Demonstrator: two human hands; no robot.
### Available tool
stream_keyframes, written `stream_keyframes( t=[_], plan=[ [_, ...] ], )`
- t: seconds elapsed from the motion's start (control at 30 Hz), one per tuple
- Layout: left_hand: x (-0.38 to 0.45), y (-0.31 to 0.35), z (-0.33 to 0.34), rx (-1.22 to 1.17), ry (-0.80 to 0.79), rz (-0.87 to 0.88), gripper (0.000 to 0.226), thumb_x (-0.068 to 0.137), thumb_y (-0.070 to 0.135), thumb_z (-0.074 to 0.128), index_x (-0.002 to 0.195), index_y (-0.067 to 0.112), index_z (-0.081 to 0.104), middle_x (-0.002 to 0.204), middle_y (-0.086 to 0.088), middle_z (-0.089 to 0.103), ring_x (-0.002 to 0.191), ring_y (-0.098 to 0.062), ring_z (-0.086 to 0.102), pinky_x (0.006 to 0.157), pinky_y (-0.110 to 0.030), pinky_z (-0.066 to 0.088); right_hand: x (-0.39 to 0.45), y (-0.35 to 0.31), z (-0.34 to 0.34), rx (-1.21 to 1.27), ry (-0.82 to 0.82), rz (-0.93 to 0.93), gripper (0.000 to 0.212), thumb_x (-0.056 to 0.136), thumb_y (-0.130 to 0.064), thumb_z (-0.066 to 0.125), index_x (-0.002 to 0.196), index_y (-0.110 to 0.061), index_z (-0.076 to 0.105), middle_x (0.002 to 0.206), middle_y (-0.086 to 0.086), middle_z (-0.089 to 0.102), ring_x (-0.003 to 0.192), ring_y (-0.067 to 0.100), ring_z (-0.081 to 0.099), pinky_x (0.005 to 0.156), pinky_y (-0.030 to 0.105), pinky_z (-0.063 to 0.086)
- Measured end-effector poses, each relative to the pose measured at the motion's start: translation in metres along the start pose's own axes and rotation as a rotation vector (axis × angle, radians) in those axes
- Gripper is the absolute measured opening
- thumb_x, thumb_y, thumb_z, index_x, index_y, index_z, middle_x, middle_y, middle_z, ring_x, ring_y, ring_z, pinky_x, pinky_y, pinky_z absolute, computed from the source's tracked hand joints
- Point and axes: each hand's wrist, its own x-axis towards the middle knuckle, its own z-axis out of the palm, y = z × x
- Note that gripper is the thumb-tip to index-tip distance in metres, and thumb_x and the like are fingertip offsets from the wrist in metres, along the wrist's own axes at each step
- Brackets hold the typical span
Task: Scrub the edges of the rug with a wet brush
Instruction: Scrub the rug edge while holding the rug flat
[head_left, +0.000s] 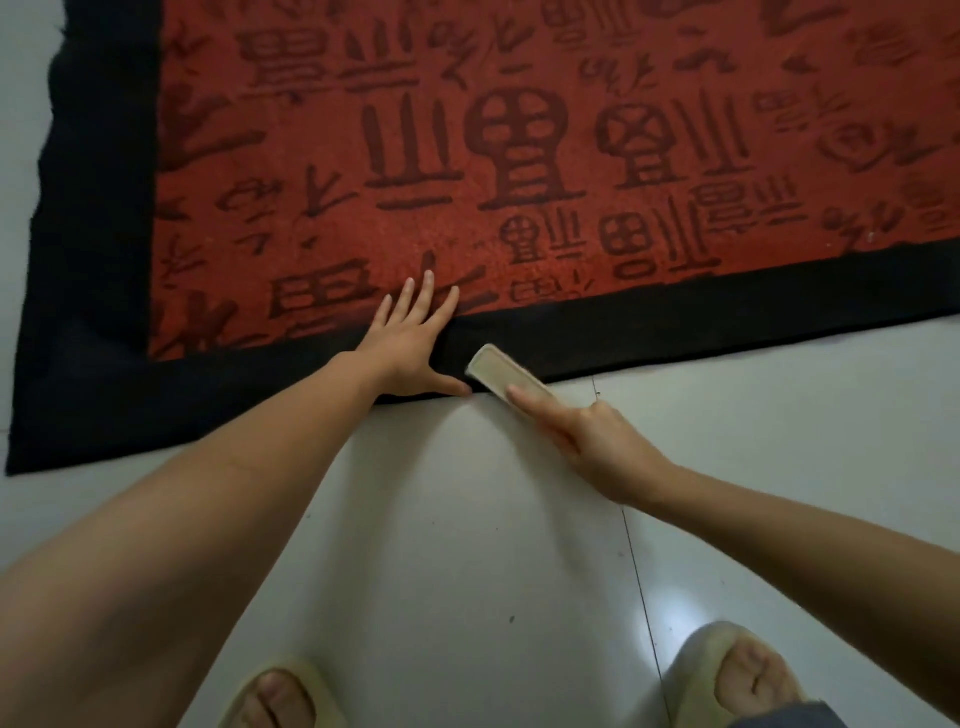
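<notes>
A red rug with dark symbols and a wide black border lies on the floor. My left hand presses flat on the border's near edge, fingers spread onto the red field. My right hand grips a pale oblong brush, index finger stretched along its back. The brush head rests on the black border just right of my left thumb, at the rug's near edge. Its bristles are hidden underneath.
Glossy pale floor tiles with a dark grout line fill the foreground. My feet in light slippers, left and right, stand at the bottom. The rug's near-left corner lies at the left.
</notes>
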Motion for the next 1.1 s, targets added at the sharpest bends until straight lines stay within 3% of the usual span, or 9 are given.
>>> stream_keyframes(
  t=[0.07, 0.17, 0.33, 0.5, 0.67, 0.77, 0.9, 0.97, 1.1],
  plan=[
    [-0.004, -0.003, 0.003, -0.007, 0.022, 0.000, 0.123, 0.075, 0.071, 0.065, 0.154, 0.028, -0.019, 0.157, -0.008, -0.033, 0.145, -0.027, -0.028, 0.119, -0.043, -0.012, 0.016, 0.008, -0.016, -0.037, 0.098, 0.001, 0.059, 0.097, -0.014, 0.049, 0.142, -0.049, 0.035, 0.104, 0.018, 0.069, 0.089, 0.033, 0.067, 0.077, 0.032, 0.047],
    [-0.009, -0.003, 0.004, -0.025, 0.007, -0.011, 0.122, 0.076, 0.071, 0.064, 0.154, 0.028, -0.019, 0.157, -0.008, -0.034, 0.145, -0.027, -0.029, 0.118, -0.044, -0.015, 0.034, 0.025, -0.043, -0.023, 0.366, 0.328, 0.053, 0.099, -0.015, 0.042, 0.146, -0.040, 0.036, 0.107, 0.027, 0.066, 0.095, 0.042, 0.062, 0.084, 0.043, 0.046],
    [-0.013, -0.015, 0.001, -0.001, -0.001, 0.007, 0.118, 0.079, 0.065, 0.066, 0.154, 0.030, -0.018, 0.156, -0.007, -0.034, 0.146, -0.026, -0.028, 0.118, -0.045, -0.015, 0.016, -0.023, 0.013, -0.039, -0.060, -0.071, 0.065, 0.096, -0.013, 0.045, 0.143, -0.053, 0.027, 0.105, 0.017, 0.070, 0.085, 0.029, 0.067, 0.073, 0.028, 0.044],
    [-0.031, -0.042, 0.006, -0.030, -0.007, 0.023, 0.114, 0.080, 0.064, 0.065, 0.154, 0.031, -0.015, 0.158, -0.002, -0.032, 0.146, -0.020, -0.027, 0.120, -0.049, -0.012, 0.039, -0.001, -0.015, 0.037, 0.282, 0.202, 0.050, 0.100, -0.020, 0.044, 0.144, -0.044, 0.037, 0.107, 0.023, 0.067, 0.093, 0.039, 0.064, 0.079, 0.040, 0.046],
    [-0.045, -0.062, 0.013, -0.031, 0.020, 0.001, 0.108, 0.086, 0.063, 0.057, 0.154, 0.024, -0.018, 0.157, -0.004, -0.032, 0.145, -0.019, -0.028, 0.121, -0.044, -0.011, 0.022, -0.058, 0.027, -0.021, -0.117, -0.120, 0.055, 0.099, -0.017, 0.046, 0.144, -0.046, 0.034, 0.100, 0.016, 0.071, 0.082, 0.030, 0.066, 0.072, 0.034, 0.044],
    [-0.043, -0.056, 0.012, -0.097, 0.028, -0.002, 0.103, 0.089, 0.062, 0.054, 0.154, 0.023, -0.016, 0.157, -0.005, -0.032, 0.145, -0.020, -0.028, 0.121, -0.042, -0.012, 0.054, -0.049, 0.004, 0.024, 0.155, -0.160, 0.055, 0.095, -0.010, 0.049, 0.143, -0.038, 0.042, 0.114, 0.018, 0.068, 0.096, 0.032, 0.068, 0.082, 0.040, 0.051],
    [-0.046, -0.054, 0.006, -0.244, 0.097, -0.135, 0.120, 0.081, 0.061, 0.066, 0.154, 0.015, -0.017, 0.156, -0.010, -0.034, 0.146, -0.024, -0.027, 0.120, -0.038, -0.007, 0.092, -0.032, -0.029, 0.106, 0.387, 0.286, 0.046, 0.102, -0.025, 0.035, 0.145, -0.042, 0.036, 0.122, 0.020, 0.060, 0.106, 0.039, 0.058, 0.096, 0.041, 0.045],
    [-0.046, -0.057, 0.002, -0.198, 0.087, -0.246, 0.134, 0.072, 0.066, 0.072, 0.153, 0.013, -0.021, 0.156, -0.011, -0.034, 0.145, -0.027, -0.028, 0.120, -0.041, -0.007, 0.089, -0.046, -0.013, 0.010, 0.234, 0.224, 0.048, 0.101, -0.023, 0.036, 0.145, -0.043, 0.035, 0.116, 0.023, 0.062, 0.100, 0.040, 0.060, 0.091, 0.040, 0.046],
    [-0.048, -0.073, 0.000, -0.171, 0.004, -0.248, 0.145, 0.062, 0.065, 0.079, 0.152, 0.016, -0.024, 0.156, -0.008, -0.035, 0.145, -0.028, -0.029, 0.120, -0.044, -0.009, 0.068, -0.076, 0.017, -0.002, -0.155, -0.289, 0.044, 0.099, -0.018, 0.049, 0.140, -0.035, 0.047, 0.128, 0.008, 0.062, 0.110, 0.024, 0.062, 0.089, 0.026, 0.045]
  ],
)
